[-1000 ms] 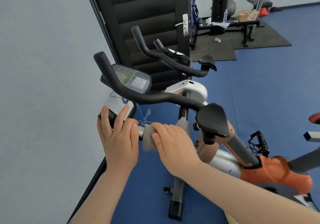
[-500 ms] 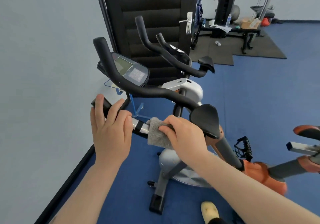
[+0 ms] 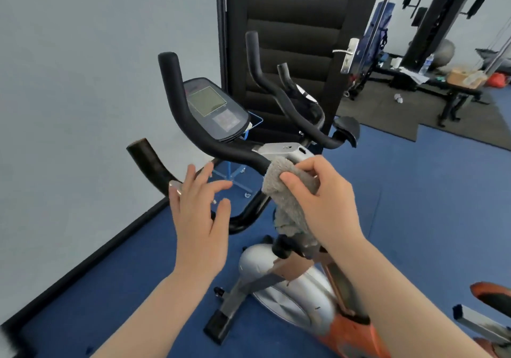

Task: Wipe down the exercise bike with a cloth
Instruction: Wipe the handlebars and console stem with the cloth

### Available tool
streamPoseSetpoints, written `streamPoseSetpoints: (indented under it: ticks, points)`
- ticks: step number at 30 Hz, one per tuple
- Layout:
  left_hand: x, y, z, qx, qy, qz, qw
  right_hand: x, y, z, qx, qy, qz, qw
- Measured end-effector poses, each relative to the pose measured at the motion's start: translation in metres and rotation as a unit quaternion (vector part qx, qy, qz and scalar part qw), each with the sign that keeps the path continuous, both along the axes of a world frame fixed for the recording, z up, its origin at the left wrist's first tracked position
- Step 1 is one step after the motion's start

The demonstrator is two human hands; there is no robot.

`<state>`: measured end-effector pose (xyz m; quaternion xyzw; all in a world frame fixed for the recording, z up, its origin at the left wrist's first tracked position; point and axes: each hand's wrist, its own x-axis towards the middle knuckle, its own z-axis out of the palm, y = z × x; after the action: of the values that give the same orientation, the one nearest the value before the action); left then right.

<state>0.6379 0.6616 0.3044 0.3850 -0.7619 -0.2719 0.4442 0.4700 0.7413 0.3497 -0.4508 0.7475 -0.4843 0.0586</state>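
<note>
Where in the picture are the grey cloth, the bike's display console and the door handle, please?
grey cloth (image 3: 287, 189): head view, on the fluffy fold under the thumb.
display console (image 3: 213, 108): head view, just below its greenish screen.
door handle (image 3: 349, 54): head view, on the metal plate behind the lever.

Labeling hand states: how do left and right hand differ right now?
Left hand is open with fingers spread, holding nothing; right hand pinches the cloth. Left hovers by the lower bar; right presses the cloth on the upper bar. Both are bare, seen from the back.
</note>
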Motion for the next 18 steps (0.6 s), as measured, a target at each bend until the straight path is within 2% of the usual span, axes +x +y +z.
streamPoseSetpoints:
  ticks: [6, 7, 10, 14, 16, 18]
  points:
    - [-0.046, 0.040, 0.003, 0.017, 0.032, -0.017, 0.999, -0.012, 0.023, -0.037, -0.012, 0.224, 0.081, 0.971]
    - [-0.050, 0.046, 0.000, 0.028, 0.033, -0.015, 0.999, -0.012, 0.032, -0.046, -0.019, 0.230, 0.085, 0.969]
    - [-0.058, 0.066, -0.012, 0.064, 0.004, -0.007, 0.998, -0.021, 0.055, -0.061, -0.006, 0.164, 0.107, 0.981]
    - [-0.068, 0.078, -0.021, 0.060, -0.003, 0.019, 0.998, -0.036, 0.041, -0.045, -0.040, 0.110, 0.126, 0.985]
    - [-0.072, 0.079, -0.021, 0.064, 0.020, 0.030, 0.997, -0.032, 0.033, -0.038, -0.023, 0.148, 0.160, 0.976]
    - [-0.074, 0.081, -0.022, 0.078, 0.040, 0.042, 0.995, -0.028, 0.039, -0.044, 0.031, 0.199, 0.187, 0.961]
